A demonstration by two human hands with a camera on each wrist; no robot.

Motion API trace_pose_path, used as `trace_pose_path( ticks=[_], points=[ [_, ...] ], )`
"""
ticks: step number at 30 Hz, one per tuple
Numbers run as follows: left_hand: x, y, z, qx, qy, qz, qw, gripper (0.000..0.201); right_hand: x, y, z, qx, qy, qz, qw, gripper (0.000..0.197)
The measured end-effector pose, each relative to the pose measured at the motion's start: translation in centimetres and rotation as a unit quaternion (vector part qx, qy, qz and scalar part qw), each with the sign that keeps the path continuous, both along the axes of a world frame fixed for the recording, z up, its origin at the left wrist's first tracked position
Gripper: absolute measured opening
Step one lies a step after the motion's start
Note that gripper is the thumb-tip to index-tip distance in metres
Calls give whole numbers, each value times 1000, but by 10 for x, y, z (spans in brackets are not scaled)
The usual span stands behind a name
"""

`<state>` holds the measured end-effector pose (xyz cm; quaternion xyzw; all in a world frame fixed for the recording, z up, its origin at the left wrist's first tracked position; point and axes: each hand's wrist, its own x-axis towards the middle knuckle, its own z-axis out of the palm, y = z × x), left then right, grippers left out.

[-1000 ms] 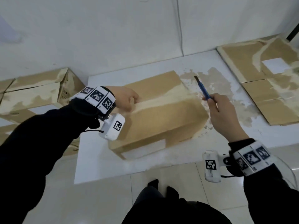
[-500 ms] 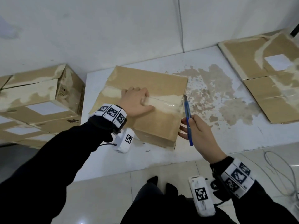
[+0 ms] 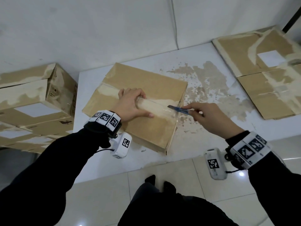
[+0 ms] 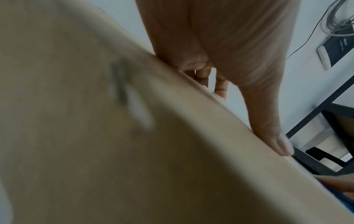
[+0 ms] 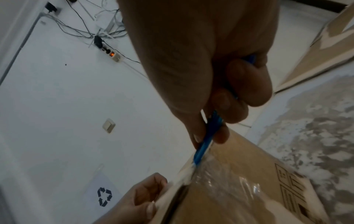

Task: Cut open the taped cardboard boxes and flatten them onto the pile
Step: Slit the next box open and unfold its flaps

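Brown taped cardboard box (image 3: 143, 101) on white counter (image 3: 211, 132), turned since a second ago, flat under open left hand (image 3: 130, 105); blue utility knife (image 3: 179, 109), pinched in right hand (image 3: 213, 119), now entering tape seam (image 3: 156, 106); cutting begun.

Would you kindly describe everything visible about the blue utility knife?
The blue utility knife is slim, with a plastic-looking handle and a short dark blade at its tip. The right hand pinches it, angled low across the box's edge, its tip on the clear tape seam. The left hand rests on that seam, apart from the blade.
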<state>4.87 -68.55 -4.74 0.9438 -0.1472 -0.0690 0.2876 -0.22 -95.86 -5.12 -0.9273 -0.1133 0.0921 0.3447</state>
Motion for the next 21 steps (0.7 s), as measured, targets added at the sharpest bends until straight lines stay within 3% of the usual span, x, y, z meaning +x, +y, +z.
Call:
trace_pose_path(
  ticks=[6, 9, 14, 16, 21],
  points=[
    [4, -2, 0, -5, -5, -36, 999, 82, -4, -12, 0, 8, 37, 32, 999, 25],
    [2, -5, 6, 1, -16, -50, 999, 85, -5, -7, -3, 8, 17, 14, 1000, 26],
    [-2, -24, 10, 198, 34, -142, 969, 74, -17, 15, -7, 33, -17, 9, 999, 26],
    [-2, -28, 9, 181, 47, -127, 974, 67, -17, 15, -5, 31, -32, 11, 999, 27],
    [-1, -20, 10, 139, 69, -99, 983, 76, -18, -12, 2, -20, -34, 27, 999, 28]
  ],
)
